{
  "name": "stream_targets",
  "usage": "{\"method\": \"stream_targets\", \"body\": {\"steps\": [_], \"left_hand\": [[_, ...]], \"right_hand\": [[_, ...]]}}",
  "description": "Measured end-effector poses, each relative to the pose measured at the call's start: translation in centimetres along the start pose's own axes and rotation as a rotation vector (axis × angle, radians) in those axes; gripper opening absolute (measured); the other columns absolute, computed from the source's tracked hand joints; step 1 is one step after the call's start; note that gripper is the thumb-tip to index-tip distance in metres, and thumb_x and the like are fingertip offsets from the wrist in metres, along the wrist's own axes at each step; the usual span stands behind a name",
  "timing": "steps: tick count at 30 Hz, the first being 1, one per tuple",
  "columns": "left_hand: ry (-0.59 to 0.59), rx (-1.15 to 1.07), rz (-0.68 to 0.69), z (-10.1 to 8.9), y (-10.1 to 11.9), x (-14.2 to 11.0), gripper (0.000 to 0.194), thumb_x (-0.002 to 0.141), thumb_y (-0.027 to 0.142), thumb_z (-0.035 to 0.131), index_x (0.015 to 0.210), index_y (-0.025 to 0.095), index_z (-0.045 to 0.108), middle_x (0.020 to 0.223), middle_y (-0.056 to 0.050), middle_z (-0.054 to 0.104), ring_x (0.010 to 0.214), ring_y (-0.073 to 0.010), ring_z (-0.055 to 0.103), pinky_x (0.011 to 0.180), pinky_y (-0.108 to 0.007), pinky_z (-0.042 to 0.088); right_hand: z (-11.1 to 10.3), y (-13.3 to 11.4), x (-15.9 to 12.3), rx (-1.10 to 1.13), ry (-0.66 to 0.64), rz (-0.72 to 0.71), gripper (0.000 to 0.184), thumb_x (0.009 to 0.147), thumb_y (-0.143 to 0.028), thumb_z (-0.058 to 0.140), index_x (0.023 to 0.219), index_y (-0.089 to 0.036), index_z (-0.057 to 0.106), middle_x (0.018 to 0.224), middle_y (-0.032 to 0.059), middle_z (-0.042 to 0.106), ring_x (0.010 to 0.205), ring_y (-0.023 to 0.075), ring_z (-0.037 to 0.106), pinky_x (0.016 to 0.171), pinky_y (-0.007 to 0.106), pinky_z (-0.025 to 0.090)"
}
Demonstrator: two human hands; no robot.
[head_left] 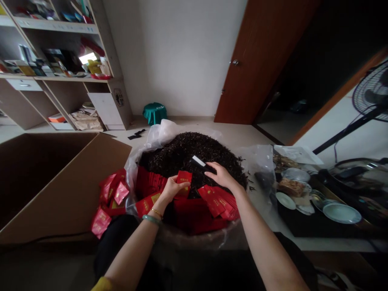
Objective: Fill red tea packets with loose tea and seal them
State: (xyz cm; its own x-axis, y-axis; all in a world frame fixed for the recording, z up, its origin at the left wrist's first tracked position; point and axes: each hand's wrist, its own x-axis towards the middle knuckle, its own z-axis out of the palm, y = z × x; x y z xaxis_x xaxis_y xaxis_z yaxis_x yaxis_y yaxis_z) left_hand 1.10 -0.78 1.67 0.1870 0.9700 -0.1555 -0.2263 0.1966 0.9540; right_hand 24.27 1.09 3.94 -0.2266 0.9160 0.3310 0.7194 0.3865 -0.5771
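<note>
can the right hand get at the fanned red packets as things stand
Probably yes: the fanned red packets lie close by the right hand, with nothing seen on them, though the white-ended dark tool in its grip may need putting down first.

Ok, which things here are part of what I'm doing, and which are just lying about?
In use:
red packet, left hand
black tool with a white end, right hand
dark loose leaves

Probably just lying about:
fan
pale oval dish
teal-covered item
</note>
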Motion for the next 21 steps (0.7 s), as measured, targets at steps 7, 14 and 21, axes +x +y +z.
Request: {"method": "stream_targets", "body": {"steps": [7, 14, 21], "left_hand": [[-0.074, 0.017, 0.032, 0.0, 0.6, -0.5, 0.043, 0.043, 0.037, 0.086, 0.074, 0.012, 0.071, 0.065, -0.004, 0.071, 0.058, -0.0163, 0.064, 0.06, -0.026, 0.049], [-0.078, 0.04, 0.019, -0.2, 0.3, -0.4, 0.04, 0.044, 0.037, 0.086, 0.071, 0.011, 0.072, 0.066, -0.005, 0.071, 0.056, -0.0154, 0.062, 0.057, -0.026, 0.048], [-0.071, 0.013, 0.009, -0.2, 0.2, -0.3, 0.04, 0.044, 0.034, 0.087, 0.072, 0.01, 0.072, 0.066, -0.005, 0.072, 0.054, -0.0146, 0.062, 0.054, -0.024, 0.048]], "right_hand": [[-1.1, -5.1, -0.3, -0.011, -0.196, -0.07, 0.039, 0.076, -0.021, 0.067, 0.115, -0.018, 0.062, 0.11, 0.0095, 0.064, 0.1, 0.0208, 0.061, 0.091, 0.035, 0.047], [-0.3, -7.2, -0.1, -0.053, -0.194, -0.077, 0.028, 0.079, -0.018, 0.064, 0.107, -0.019, 0.067, 0.103, 0.0079, 0.067, 0.095, 0.0203, 0.064, 0.088, 0.033, 0.047], [0.0, -7.2, -0.2, -0.099, -0.164, -0.084, 0.028, 0.081, -0.018, 0.061, 0.109, -0.021, 0.066, 0.105, 0.007, 0.067, 0.095, 0.0197, 0.064, 0.088, 0.032, 0.047]]}}
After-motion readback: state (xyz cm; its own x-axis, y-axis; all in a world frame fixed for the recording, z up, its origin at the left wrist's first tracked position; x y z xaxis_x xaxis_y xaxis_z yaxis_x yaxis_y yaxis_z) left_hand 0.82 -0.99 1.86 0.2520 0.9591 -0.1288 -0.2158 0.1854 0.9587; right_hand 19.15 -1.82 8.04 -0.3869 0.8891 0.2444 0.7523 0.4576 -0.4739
